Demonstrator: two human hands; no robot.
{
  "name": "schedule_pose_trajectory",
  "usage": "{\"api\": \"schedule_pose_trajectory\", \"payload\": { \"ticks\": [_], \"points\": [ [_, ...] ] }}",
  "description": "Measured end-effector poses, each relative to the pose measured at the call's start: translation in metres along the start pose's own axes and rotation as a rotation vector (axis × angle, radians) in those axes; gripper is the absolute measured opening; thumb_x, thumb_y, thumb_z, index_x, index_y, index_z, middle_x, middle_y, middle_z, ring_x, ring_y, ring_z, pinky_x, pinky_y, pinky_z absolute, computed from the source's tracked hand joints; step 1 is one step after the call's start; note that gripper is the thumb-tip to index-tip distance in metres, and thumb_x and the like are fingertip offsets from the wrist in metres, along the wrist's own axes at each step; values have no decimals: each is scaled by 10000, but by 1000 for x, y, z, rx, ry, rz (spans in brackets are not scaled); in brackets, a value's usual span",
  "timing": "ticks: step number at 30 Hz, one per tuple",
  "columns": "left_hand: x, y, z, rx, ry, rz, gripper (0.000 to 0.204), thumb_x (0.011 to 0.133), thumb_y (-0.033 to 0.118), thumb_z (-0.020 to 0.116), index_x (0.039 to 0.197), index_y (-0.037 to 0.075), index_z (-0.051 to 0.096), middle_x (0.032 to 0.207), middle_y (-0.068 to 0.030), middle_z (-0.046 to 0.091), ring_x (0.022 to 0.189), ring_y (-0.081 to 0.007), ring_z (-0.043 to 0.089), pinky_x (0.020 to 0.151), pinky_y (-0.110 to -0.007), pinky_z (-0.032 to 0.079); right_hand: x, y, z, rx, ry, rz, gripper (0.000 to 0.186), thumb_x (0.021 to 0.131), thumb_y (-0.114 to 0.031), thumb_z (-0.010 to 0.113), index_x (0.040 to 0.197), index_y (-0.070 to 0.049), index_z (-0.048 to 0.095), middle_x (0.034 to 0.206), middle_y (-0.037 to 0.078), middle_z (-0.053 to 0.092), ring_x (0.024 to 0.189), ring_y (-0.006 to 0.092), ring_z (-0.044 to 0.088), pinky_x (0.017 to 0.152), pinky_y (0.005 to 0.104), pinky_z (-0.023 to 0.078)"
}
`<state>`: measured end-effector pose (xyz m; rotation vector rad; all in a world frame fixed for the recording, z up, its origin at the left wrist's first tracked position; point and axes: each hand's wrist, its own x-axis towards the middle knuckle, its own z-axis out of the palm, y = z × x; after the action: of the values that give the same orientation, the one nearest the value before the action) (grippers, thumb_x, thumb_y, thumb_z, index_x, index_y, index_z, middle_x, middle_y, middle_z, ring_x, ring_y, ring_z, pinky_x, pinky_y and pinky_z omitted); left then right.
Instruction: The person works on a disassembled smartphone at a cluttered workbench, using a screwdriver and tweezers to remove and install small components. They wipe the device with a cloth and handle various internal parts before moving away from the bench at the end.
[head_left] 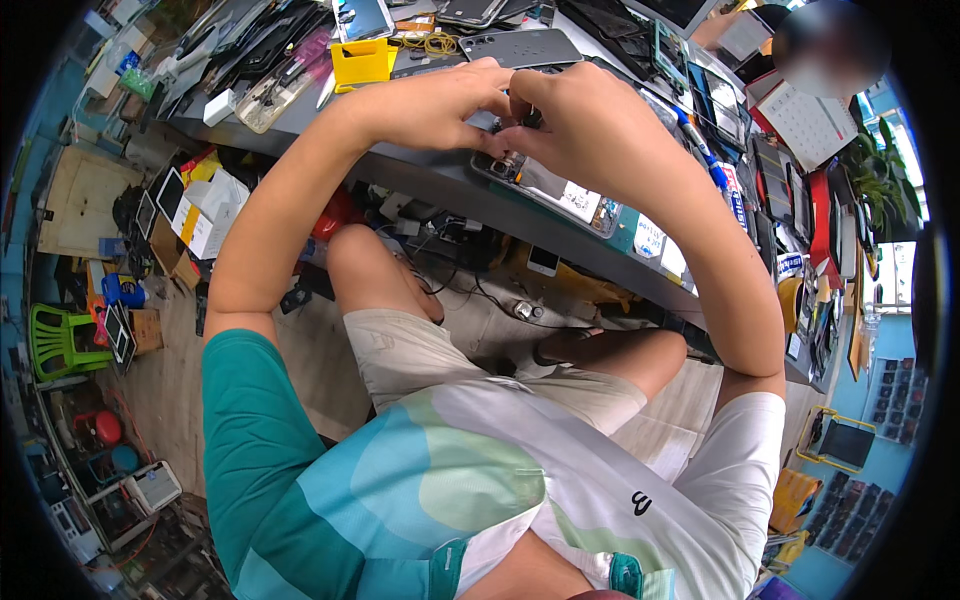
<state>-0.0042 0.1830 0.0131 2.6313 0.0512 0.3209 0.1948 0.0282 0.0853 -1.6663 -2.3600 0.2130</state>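
Note:
At the desk's near edge, my left hand (450, 105) and my right hand (565, 112) meet, fingertips pinched close together. Something small and dark seems to be between them, but the fingers hide most of it. Just below my right hand lies an opened phone (545, 183) with its inner parts and a white-labelled battery showing. It rests tilted along the edge of the desk. A grey phone back (522, 47) with camera holes sits beyond my hands. To the left of it stands a yellow holder (362, 66).
Phones and parts crowd the desk (410, 165). A blue-and-white pen (700, 145) lies beside my right forearm. At the far right are a desk calendar (808, 115) and another person, partly seen. White boxes (212, 212) and a green chair (65, 340) are at the left.

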Motion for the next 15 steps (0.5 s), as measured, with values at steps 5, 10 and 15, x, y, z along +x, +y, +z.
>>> {"api": "schedule_pose_trajectory", "payload": {
  "ticks": [5, 10, 15],
  "points": [
    [5, 6, 0, 18, -31, 96, 197, 992, 170, 847, 1126, 34, 799, 1257, -84, 672, 1258, -306, 581, 1137, -439, 476, -8, 12, 7, 154, 188, -161, 238, 921, -172, 870, 1064, -10, 772, 909, 228, 812, 887, 450, 809, 815, 513, 650],
    [3, 11, 2, 37, -64, 131, 140, 1044, 134, 783, 1084, 45, 682, 1233, -101, 627, 1268, -332, 566, 1129, -475, 464, -36, 14, -2, 276, 184, 11, 255, 934, -83, 881, 1113, 13, 728, 967, 171, 817, 857, 331, 817, 722, 415, 646],
    [-3, 18, 8, 108, -6, 132, 152, 1083, 149, 736, 1162, 58, 642, 1191, -113, 593, 1234, -347, 561, 1108, -480, 476, -52, 6, 7, 340, 167, 3, 253, 958, -62, 891, 1119, 17, 713, 995, 144, 811, 853, 271, 818, 690, 373, 648]
  ]
}}
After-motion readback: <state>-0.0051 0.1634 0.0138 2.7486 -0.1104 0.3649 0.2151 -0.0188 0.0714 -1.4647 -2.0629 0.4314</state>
